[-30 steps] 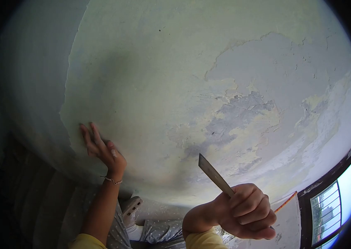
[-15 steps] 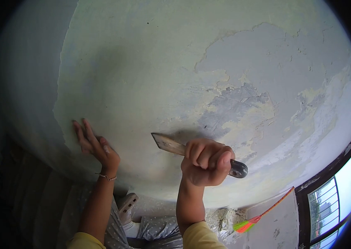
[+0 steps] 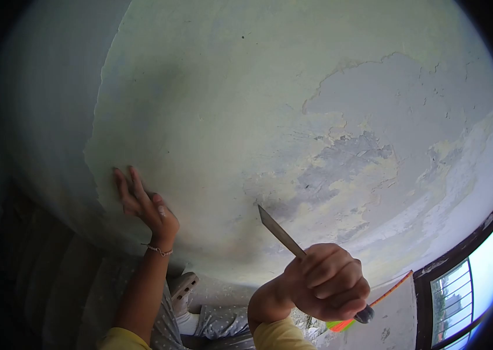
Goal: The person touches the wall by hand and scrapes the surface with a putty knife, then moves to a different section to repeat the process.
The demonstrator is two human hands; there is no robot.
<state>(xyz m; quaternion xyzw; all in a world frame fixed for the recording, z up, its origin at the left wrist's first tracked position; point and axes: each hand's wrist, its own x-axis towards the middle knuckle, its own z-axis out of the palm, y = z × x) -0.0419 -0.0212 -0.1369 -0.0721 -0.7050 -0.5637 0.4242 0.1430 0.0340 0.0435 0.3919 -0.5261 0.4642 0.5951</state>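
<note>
My right hand is wrapped round the handle of a knife with a flat, worn blade and a slanted tip. The blade points up and left, its tip near the lower edge of the flaked patch on the wall. Below the fist pokes the dark rounded end of the handle. To the left, my left hand rests against the pale green wall, fingers stretched and spread. Grey plaster shows where the coating has come away.
A long-handled broom with orange and green bristles stands at lower right, partly behind my right hand. A barred window in a dark frame is at the right edge. My shoe is below, and steps lie in shadow at lower left.
My right hand has moved down and right with the knife, and the blade now tilts more steeply. My left hand keeps its place on the wall while the view shifts slightly.
</note>
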